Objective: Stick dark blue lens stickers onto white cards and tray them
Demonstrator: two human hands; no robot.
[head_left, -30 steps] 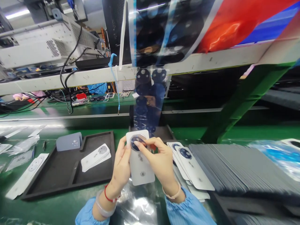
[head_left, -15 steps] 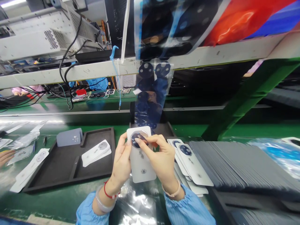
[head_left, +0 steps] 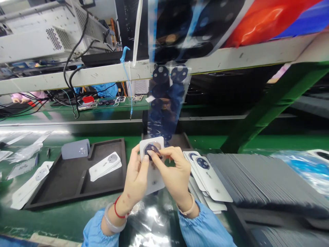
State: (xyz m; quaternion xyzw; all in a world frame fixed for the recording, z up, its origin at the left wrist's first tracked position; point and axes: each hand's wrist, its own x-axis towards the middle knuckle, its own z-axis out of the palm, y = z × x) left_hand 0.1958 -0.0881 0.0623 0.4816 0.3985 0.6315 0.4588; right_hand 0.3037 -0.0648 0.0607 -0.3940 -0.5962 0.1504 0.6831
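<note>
My left hand (head_left: 136,173) is closed around the left side of a white phone back cover (head_left: 155,183), its thumb at the rim of a dark round camera lens cover (head_left: 152,149). With pinched fingers, my right hand (head_left: 175,168) grips the right side of that lens cover, over the round camera area near the top of the back cover. The lens cover's lower part is hidden by my fingers. Beyond my hands hangs a clear strip (head_left: 164,103) bearing several dark discs with holes. At right lie stacked white back covers (head_left: 214,181) with dark lens covers on them.
A black tray (head_left: 59,187) at left holds white back covers (head_left: 104,168) and a grey one (head_left: 74,150). More white covers (head_left: 32,185) lie beside it. Grey panels (head_left: 249,178) stand in a row at right. A shelf edge (head_left: 108,76) and green post (head_left: 272,109) bound the bench.
The back cover's lower end has tilted and shows shorter. My left thumb has moved inward to the lens cover. A person's hand at the far left edge has gone out of view.
</note>
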